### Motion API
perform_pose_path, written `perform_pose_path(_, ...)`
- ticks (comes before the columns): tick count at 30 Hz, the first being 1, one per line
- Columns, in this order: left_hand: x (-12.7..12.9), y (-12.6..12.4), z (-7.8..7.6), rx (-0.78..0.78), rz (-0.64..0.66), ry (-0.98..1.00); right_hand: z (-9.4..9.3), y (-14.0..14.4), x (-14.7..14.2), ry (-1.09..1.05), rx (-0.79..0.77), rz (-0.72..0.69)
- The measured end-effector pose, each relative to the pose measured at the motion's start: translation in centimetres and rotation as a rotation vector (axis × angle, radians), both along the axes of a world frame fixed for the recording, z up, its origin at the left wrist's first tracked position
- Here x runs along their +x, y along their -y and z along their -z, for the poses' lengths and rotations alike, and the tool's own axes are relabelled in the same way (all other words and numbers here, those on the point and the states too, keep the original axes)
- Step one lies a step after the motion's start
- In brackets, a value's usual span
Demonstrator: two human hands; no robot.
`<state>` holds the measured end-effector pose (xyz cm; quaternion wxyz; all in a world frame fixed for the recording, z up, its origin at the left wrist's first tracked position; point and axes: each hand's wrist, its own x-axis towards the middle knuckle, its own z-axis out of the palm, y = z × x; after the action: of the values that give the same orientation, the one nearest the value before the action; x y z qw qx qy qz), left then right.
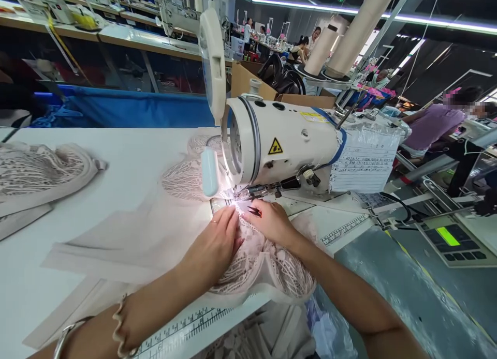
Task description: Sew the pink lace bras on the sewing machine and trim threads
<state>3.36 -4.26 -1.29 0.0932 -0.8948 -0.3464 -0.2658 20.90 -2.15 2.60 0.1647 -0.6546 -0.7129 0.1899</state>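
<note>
A pale pink lace bra lies under the needle area of a white sewing machine, lit by a bright lamp. My left hand rests on the lace just left of the needle, fingers stretched out and lying on the fabric. Close to the presser foot, my right hand is closed around small thread snips, whose dark tips point left, while its fingers also touch the lace. The snips' handles are mostly hidden in the palm. Sheer fabric spreads left of my left hand.
Another lace piece lies at the far left of the white table. A ruler strip runs along the front edge. Thread cones, a handwritten sheet and a control panel stand right. Other people sit farther back.
</note>
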Motion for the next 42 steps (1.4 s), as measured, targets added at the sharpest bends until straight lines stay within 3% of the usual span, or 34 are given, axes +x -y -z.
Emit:
perform_pose_path(3,0.0,0.6,-0.5,0.116,0.000,-0.207,0.5,0.3,-0.1,0.024,0.071,0.016)
perform_pose_path(7,0.1,0.8,-0.9,0.121,-0.024,-0.275,1.1,0.2,0.2,-0.148,0.165,-0.007)
perform_pose_path(11,0.2,0.8,-0.8,0.134,-0.028,-0.258,0.9,0.2,0.7,-0.351,0.020,-0.088)
perform_pose_path(19,0.2,1.2,-1.3,0.058,-0.046,-0.345,0.7,0.7,-0.1,0.065,0.149,-0.024)
perform_pose_path(22,0.3,1.1,-1.4,0.077,-0.043,-0.328,1.0,0.6,-0.2,0.035,0.201,-0.026)
perform_pose_path(26,0.2,1.1,-1.4,0.088,-0.036,-0.313,1.1,0.6,-0.1,-0.051,0.144,-0.014)
perform_pose_path(33,0.2,1.0,-1.4,0.102,-0.049,-0.293,-0.1,0.4,0.0,0.059,0.040,-0.028)
perform_pose_path(38,0.1,0.8,-1.2,0.083,-0.035,-0.333,-0.2,0.3,0.2,-0.117,0.061,-0.045)
perform_pose_path(42,0.2,0.7,-0.8,0.106,-0.021,-0.308,0.8,0.5,0.1,-0.020,0.172,-0.040)
